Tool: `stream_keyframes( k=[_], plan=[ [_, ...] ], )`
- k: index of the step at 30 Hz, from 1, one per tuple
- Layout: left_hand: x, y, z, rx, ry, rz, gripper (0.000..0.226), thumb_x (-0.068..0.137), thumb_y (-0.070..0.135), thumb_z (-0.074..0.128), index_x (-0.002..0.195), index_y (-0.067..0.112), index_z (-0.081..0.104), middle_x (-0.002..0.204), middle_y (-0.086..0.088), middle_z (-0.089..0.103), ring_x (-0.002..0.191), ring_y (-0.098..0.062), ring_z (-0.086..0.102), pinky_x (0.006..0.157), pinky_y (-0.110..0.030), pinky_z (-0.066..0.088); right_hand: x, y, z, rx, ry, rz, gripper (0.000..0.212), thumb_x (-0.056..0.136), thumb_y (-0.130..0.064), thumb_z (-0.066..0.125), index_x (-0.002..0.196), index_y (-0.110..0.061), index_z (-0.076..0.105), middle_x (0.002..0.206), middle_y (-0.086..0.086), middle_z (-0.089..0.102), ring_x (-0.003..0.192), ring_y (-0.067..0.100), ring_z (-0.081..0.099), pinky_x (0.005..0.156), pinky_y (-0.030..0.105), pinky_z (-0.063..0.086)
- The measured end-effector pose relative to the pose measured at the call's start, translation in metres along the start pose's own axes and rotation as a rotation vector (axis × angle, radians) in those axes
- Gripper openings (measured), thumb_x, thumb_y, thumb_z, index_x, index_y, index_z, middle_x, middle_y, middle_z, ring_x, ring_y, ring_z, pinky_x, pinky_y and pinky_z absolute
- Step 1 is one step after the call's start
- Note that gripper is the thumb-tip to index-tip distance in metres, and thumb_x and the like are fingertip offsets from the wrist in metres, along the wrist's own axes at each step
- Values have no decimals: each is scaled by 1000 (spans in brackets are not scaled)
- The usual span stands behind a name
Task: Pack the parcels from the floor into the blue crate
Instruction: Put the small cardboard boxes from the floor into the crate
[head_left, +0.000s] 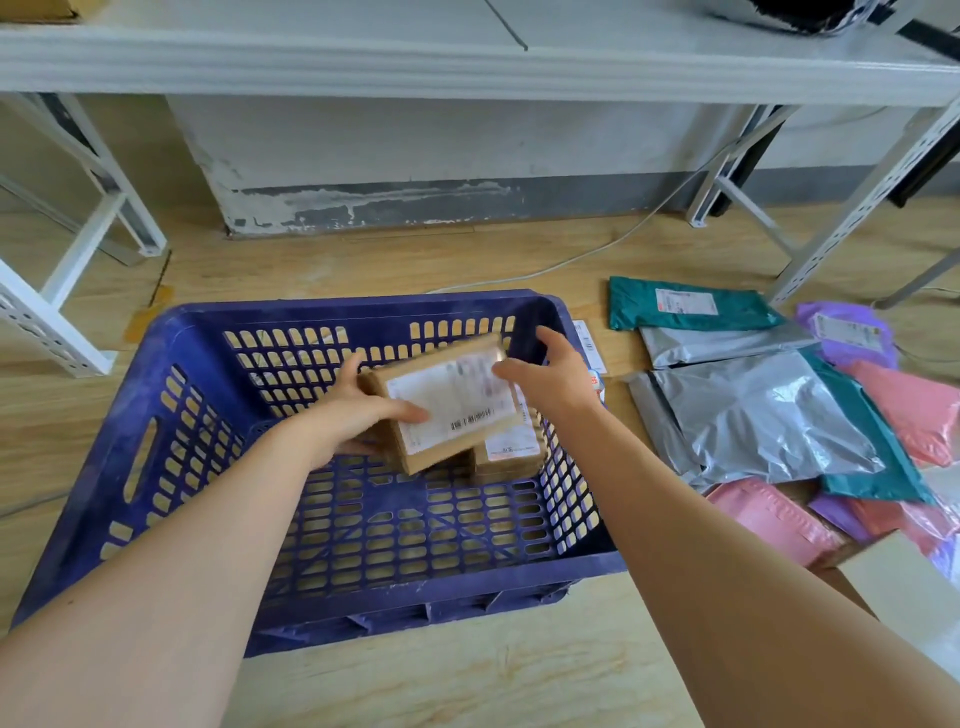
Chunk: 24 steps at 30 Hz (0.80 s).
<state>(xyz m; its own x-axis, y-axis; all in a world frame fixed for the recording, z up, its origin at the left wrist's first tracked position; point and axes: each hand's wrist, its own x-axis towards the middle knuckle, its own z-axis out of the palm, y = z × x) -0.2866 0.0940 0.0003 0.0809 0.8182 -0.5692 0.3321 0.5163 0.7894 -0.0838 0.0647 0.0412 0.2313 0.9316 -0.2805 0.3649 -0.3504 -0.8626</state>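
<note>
Ok, hands first. Left hand (358, 410) gripped a brown cardboard parcel (452, 405) by its left end, thumb on top near the white label, fingers underneath. Right hand (550, 376) sat at the parcel's upper right corner, fingers loosely spread and wrapped round nothing. Couldn't tell whether they touched the cardboard.

The parcel sat between the two hands, tilted, label and barcode facing up, a bit blurred. It was held inside the outline of the blue crate (363, 306), over the right half, around centre frame.

Under it, in the crate's right side against the right wall, lay a second cardboard parcel (511, 452), label up and partly hidden by the held one. The rest of the crate bottom showed only blue lattice.

The crate stood on the wooden floor (467, 675), filling lower centre of the frame.

Right of the crate, on the floor, was a loose overlapping pile of poly mailers:
- teal mailer (691, 312) with a label, at the top of the pile
- grey mailers (763, 415) below it
- purple mailer (847, 332) at far right
- pink mailers (769, 519) at the pile's lower edge and right side

Part of a white box (909, 587) showed at the lower right edge.

Across the top ran a white metal shelf (467, 67), legs at both sides. A white cable (623, 239) trailed over the floor behind the crate.
</note>
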Motion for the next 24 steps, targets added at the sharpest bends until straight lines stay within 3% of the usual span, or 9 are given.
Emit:
stream_keyframes(
  k=[3,6,9,11,14,18,22,24],
  plan=[
    [1,-5,-9,-364,-29,-93,82,61,17,80,131,28,39,124,-10,57,104,-29,61,84,-47,54,3,9,8,74,89,214,63,84,-25,65,139,-11,38,126,6,53,106,19,51,89,31,45],
    [-6,-4,-4,-420,-143,-151,36,76,18,71,107,21,54,106,-10,64,96,-26,63,88,-44,52,-1,19,23,358,-146,495,51,81,-39,68,121,-15,46,114,9,54,101,25,58,91,37,51],
    [-8,-11,0,-187,-284,-225,58,65,23,76,117,15,53,114,-12,61,106,-28,60,86,-44,54,4,25,32,413,-184,434,44,85,-32,65,123,-18,49,115,8,60,101,24,61,89,41,53],
    [-6,-14,1,-77,-352,-265,64,62,34,76,119,16,54,120,-10,58,114,-27,54,91,-47,50,6,27,31,238,-195,422,35,88,-24,61,121,-16,52,114,7,63,100,24,62,91,42,52],
    [-3,-18,12,24,-406,-316,55,77,42,66,122,14,51,118,-11,60,110,-26,58,93,-47,48,1,37,28,-103,-332,537,24,89,-17,57,110,-8,51,119,15,61,107,30,60,95,46,50],
    [3,-27,32,137,-474,-398,49,84,28,65,128,19,44,120,-16,61,105,-30,62,93,-45,49,-5,47,30,-344,-467,569,33,93,-16,50,124,-2,47,127,19,56,115,34,57,98,46,48],
    [11,-29,53,229,-484,-420,46,90,15,59,133,11,44,128,-16,56,109,-32,60,83,-39,55,-3,60,37,-611,-461,434,39,95,-10,42,132,0,46,134,19,51,124,33,50,103,39,43],
    [15,-31,69,262,-507,-411,43,93,13,55,135,12,45,128,-14,57,110,-30,61,82,-35,56,-4,66,39,-752,-447,419,41,96,-11,36,136,-1,41,136,18,48,123,31,49,98,35,43]
  ],
)
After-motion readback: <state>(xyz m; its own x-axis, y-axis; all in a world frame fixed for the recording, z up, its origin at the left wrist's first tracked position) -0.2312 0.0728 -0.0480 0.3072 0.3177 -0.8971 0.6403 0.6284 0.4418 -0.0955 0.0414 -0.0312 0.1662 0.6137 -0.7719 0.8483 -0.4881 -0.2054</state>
